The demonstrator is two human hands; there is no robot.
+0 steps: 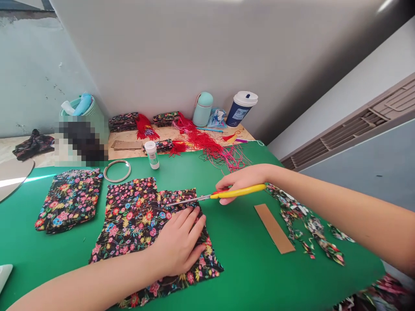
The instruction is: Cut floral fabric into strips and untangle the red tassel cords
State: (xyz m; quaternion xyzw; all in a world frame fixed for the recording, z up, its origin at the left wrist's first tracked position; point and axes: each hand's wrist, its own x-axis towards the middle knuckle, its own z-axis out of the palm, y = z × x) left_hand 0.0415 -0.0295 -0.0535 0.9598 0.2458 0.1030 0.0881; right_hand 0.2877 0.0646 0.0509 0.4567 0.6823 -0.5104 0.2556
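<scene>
Black floral fabric [128, 231] lies spread on the green table top [236, 268]. My left hand [181, 242] rests flat on it, fingers stretched out toward its far right part. In my right hand [238, 183] is a pair of scissors [238, 191] with yellow and red handles. Their blades reach left over the fabric's upper right part, just beyond my left fingertips, where a notch shows in the far edge. Whether the blades are closed on the cloth I cannot tell. A brown cardboard strip [275, 229] lies to the right, below my right forearm.
Folded floral fabric [69, 198] and a metal ring [117, 171] lie left. A glue stick [152, 155] stands beyond the cloth. Red tassels [207, 144], a mint bottle [203, 109] and a lidded cup [241, 109] line the back. Fabric scraps [303, 216] lie right.
</scene>
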